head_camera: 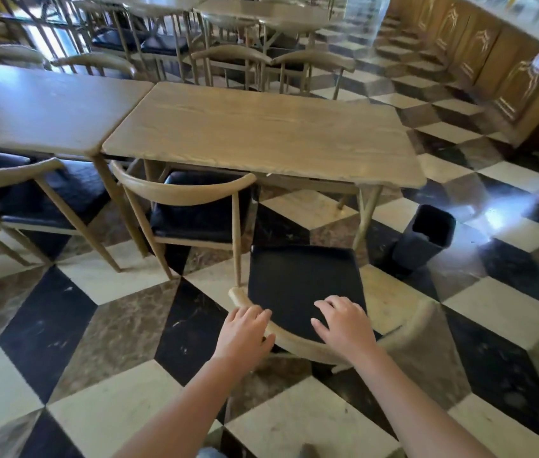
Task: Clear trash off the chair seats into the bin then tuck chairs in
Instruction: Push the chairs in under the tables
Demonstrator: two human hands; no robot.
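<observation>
A wooden chair with a black seat (301, 279) stands pulled out from the light wooden table (261, 133), its curved backrest (298, 342) nearest me. No trash shows on the seat. My left hand (245, 328) lies over the left part of the backrest with relaxed fingers. My right hand (344, 322) lies over the backrest to the right, fingers spread above the seat. A dark bin (423, 239) stands tilted on the floor to the right of the chair, beside the table leg.
A second chair (192, 200) sits tucked under the same table on the left. Another table (40, 107) with a chair (24, 193) adjoins at left. More tables and chairs fill the back. A wooden counter (479, 51) runs along the right. The floor is checkered tile.
</observation>
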